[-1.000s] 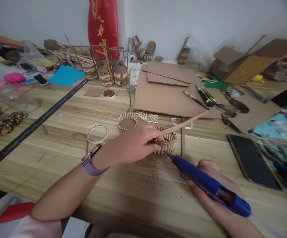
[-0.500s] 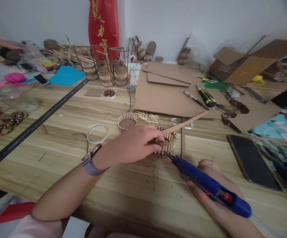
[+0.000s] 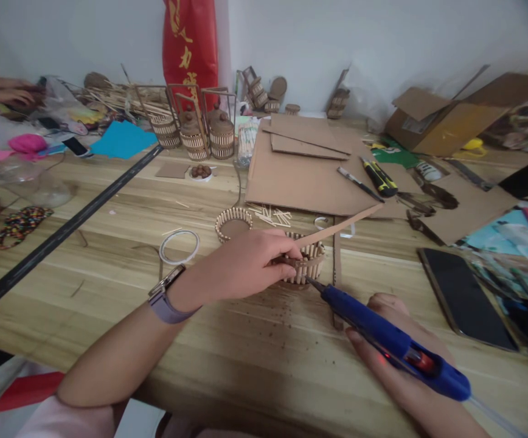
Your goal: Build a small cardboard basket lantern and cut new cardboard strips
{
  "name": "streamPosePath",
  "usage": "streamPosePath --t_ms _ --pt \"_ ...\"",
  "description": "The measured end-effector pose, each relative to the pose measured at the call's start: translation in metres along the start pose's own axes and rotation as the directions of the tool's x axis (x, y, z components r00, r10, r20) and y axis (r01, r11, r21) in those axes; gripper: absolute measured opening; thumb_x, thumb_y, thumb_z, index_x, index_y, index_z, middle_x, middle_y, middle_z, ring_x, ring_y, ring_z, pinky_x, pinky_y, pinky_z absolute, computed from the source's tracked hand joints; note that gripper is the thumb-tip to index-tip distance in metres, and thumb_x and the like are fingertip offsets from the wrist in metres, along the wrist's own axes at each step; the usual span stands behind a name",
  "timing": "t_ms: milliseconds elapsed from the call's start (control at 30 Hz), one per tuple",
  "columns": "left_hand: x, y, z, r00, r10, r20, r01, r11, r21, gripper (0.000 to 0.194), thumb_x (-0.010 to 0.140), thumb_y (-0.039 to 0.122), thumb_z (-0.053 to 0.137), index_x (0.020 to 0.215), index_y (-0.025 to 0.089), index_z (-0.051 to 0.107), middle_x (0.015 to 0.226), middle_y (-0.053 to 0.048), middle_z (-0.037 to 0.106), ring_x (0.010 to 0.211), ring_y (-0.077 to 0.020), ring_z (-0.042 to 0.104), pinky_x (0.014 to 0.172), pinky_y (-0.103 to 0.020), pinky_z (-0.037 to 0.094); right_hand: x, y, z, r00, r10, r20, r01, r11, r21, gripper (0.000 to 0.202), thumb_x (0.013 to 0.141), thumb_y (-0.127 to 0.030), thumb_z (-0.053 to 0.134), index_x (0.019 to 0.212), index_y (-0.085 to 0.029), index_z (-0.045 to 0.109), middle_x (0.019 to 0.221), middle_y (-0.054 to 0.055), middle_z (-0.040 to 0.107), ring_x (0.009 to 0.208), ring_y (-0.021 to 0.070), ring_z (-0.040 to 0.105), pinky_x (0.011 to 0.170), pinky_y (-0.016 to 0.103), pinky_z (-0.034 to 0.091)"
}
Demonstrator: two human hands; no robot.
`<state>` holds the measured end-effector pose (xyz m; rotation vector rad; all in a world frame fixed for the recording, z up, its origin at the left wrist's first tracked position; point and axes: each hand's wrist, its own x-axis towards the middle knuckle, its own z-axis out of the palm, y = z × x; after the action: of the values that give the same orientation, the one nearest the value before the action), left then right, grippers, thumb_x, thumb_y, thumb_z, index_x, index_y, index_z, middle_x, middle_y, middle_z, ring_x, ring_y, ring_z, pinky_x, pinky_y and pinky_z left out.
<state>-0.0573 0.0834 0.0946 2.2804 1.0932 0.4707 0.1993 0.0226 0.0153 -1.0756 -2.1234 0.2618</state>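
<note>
evidently, the small stick-walled basket (image 3: 300, 277) is set near the middle of the table (image 3: 227, 371), its left part hidden behind the left hand (image 3: 261, 258). a brown band is seen across its near wall, and a loose length of cardboard strip (image 3: 343, 225) is slanted up and away to the right; whether the two are one piece cannot be told. the strip is pinched at the basket's rim between the left thumb and fingers, with no gap visible. a blue glue gun (image 3: 373, 331) is gripped in the right hand (image 3: 403, 386), the fingers closed around its body, its nozzle brought just beside the wall below the band; actual contact cannot be made out.

for a neat bond, glue is best laid thinly and evenly, the band pressed flat against the sticks until set, and the fingertips held clear of the hot tip. slack should be drawn out little by little, so that the thin sticks are not bent inward.
</note>
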Motion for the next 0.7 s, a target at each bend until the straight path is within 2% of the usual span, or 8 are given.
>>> streamPosePath --t_ms 100,267,400,533,700 --pt "-0.0003 0.0003 -0.0004 1.0 -0.002 0.001 0.002 1.0 0.001 0.009 0.087 0.012 0.063 0.092 0.018 0.068 0.092 -0.001 0.067 0.084 -0.0163 0.061 0.079 -0.028 0.045 -0.0003 0.0003 -0.0001 1.0 0.021 -0.008 -0.021 1.0 0.002 0.015 0.089 -0.027 0.059 0.078 -0.028 0.05 0.065 -0.003 0.053 0.06 0.0188 0.055 0.064 0.036 0.043" --pt "-0.0006 0.0012 -0.001 1.0 -0.008 -0.001 0.008 1.0 0.006 0.008 0.087 0.013 0.063 0.091 0.019 0.068 0.091 -0.001 0.066 0.084 -0.0165 0.061 0.079 -0.029 0.046 0.0014 0.003 -0.0021 0.999 -0.045 0.017 0.046 0.999 -0.027 0.013 0.087 -0.025 0.06 0.08 -0.028 0.05 0.064 -0.003 0.054 0.058 0.0188 0.056 0.062 0.036 0.043" --pt "-0.0006 0.0006 -0.001 1.0 0.005 -0.009 -0.005 1.0 0.007 0.008 0.087 0.014 0.063 0.091 0.019 0.067 0.092 -0.001 0.067 0.088 -0.0174 0.061 0.081 -0.029 0.046 0.0006 -0.0008 -0.0024 0.999 0.034 -0.013 -0.034 0.999 -0.013 0.014 0.089 -0.027 0.059 0.079 -0.027 0.05 0.067 -0.002 0.055 0.062 0.0194 0.057 0.065 0.037 0.045" --pt "-0.0013 -0.0016 -0.0023 1.0 0.009 -0.027 -0.009 1.0 0.011 0.007 0.087 0.016 0.064 0.093 0.019 0.067 0.095 -0.001 0.068 0.093 -0.0181 0.061 0.084 -0.029 0.045 -0.0016 -0.0019 -0.004 0.998 0.06 -0.023 -0.06 0.998 0.002 0.013 0.089 -0.03 0.058 0.079 -0.027 0.051 0.069 -0.001 0.057 0.062 0.0196 0.057 0.061 0.036 0.045" --pt "-0.0019 -0.0018 -0.0058 0.999 -0.026 -0.032 0.027 0.999 0.038 0.006 0.087 0.015 0.062 0.09 0.019 0.066 0.094 0.0 0.069 0.089 -0.0172 0.063 0.08 -0.028 0.044 0.0012 0.0014 -0.0058 0.999 -0.03 0.019 0.029 0.998 0.047 0.01 0.086 -0.024 0.06 0.079 -0.026 0.053 0.067 -0.001 0.058 0.059 0.0183 0.058 0.057 0.035 0.045"
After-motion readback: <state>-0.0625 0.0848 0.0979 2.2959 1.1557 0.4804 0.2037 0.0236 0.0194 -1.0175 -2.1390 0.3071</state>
